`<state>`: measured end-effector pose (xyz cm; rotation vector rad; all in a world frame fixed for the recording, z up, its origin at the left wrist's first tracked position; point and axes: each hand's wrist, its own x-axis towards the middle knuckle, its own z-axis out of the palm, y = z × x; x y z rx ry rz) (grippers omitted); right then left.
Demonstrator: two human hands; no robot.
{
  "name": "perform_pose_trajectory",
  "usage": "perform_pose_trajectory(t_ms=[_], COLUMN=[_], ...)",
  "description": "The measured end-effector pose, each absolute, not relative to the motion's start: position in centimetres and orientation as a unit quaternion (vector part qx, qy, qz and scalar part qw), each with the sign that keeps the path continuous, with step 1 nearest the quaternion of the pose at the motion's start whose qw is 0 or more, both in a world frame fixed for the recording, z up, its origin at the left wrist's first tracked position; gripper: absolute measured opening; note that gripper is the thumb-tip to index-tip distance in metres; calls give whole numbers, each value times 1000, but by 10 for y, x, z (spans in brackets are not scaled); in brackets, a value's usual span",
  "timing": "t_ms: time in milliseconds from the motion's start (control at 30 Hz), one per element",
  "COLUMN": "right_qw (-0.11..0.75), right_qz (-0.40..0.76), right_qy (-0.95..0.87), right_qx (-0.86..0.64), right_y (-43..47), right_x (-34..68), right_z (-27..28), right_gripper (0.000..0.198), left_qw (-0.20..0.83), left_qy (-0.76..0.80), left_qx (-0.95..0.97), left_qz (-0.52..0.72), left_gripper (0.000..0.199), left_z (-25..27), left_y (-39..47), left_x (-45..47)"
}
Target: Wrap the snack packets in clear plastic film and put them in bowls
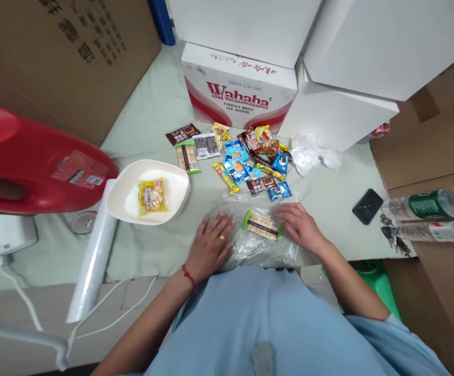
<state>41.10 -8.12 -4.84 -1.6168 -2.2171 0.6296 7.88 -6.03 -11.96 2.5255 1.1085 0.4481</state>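
Note:
A clear plastic bag (254, 253) lies spread at the table's front edge, with a wrapped grain bar (263, 225) with green ends on top of it. My left hand (212, 243) rests flat on the bag's left side, fingers spread, holding nothing. At the bar's right end, my right hand (299, 224) touches the bag with fingers slightly bent and the thumb apart, gripping nothing I can see. Just beyond is a pile of packaged snacks (237, 169) in blue, brown and yellow wrappers. To the left, a cream bowl (177, 198) contains a yellow snack packet (152, 197).
A Wahaha carton (238, 96) and white boxes stand at the back. Crumpled plastic (307, 154) lies beside the pile. On the left are a red jug (46, 162) and a plastic film roll (93, 261); on the right, a phone (368, 206), keys and bottles (430, 205).

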Motion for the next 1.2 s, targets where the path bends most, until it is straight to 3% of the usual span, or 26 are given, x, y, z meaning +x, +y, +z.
perform_pose_trajectory(t_ms=[133, 233, 400, 600, 733, 900, 1033, 1100, 1200], right_qw=[50, 9, 48, 75, 105, 128, 128, 124, 120], right_qz=[174, 172, 184, 212, 230, 234, 229, 229, 227], right_qy=[-765, -756, -743, -735, -733, -728, -722, -719, -718], right_qx=[-618, -632, -642, -640, -632, -631, -641, -644, -646], right_y=[-80, -82, -93, -106, -114, -122, -121, -119, -117], right_x=[376, 359, 351, 350, 355, 357, 353, 351, 349], right_z=[-42, -51, -65, -69, -74, -79, -79, -78, -77], right_gripper=[60, 55, 54, 61, 59, 59, 58, 58, 59], left_qw=[144, 119, 156, 281, 311, 254, 159, 89, 85], left_qy=[547, 645, 647, 642, 632, 628, 613, 575, 437], left_qx=[780, 716, 728, 682, 669, 706, 713, 738, 852], left_qz=[268, 240, 165, 209, 235, 208, 302, 341, 275], left_gripper=[41, 53, 53, 28, 25, 21, 31, 35, 27], left_z=[-112, -107, -105, -106, -101, -97, -85, -78, -76], left_y=[-62, -45, 7, 46, 54, 66, 50, 25, -18], left_x=[78, 87, 116, 135, 130, 131, 135, 134, 127])
